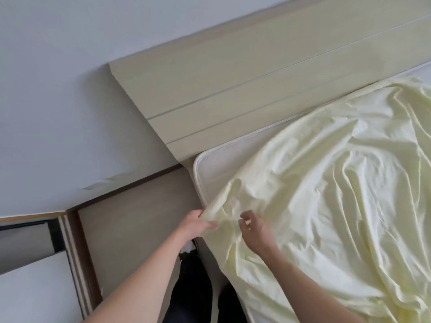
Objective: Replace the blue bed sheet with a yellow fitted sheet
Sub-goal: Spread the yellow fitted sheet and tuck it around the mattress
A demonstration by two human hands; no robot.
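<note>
A pale yellow fitted sheet [338,194] lies rumpled over the white mattress [217,166], whose head-end corner is bare. My left hand [196,226] grips the sheet's edge at the mattress side, just below that bare corner. My right hand [254,229] is beside it on the sheet, fingers curled and pinching a fold of the fabric. No blue sheet is in view.
A beige panelled headboard [233,94] stands against the grey wall [58,89]. A wooden bedside cabinet [140,217] fills the space left of the mattress. My dark-trousered legs [193,287] stand in the narrow gap between cabinet and bed.
</note>
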